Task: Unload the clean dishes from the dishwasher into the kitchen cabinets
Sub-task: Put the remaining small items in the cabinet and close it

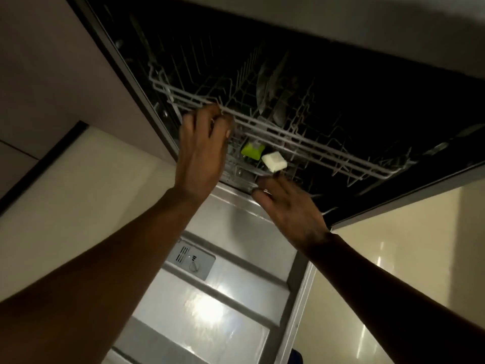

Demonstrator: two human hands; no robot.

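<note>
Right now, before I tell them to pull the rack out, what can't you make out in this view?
- Head view: dishes in the grey wire rack are lost in the dark tub; only one dim plate-like shape.
- Left hand: fingertips hidden behind the rack's front rail, so the grip is unclear.
- Right hand: fingertips blurred near the white block.
- Lime-green piece: too blurred to identify.
- Steel door: bottom edge cuts it off.

Glossy cream tile floor (78,206) on both sides, bright light reflection on right stretch. Pale cabinet front (44,61) at left, dark toe-kick strip (39,166) beneath it. Grey countertop underside (367,24) across top right. Dim room lighting overall.
</note>
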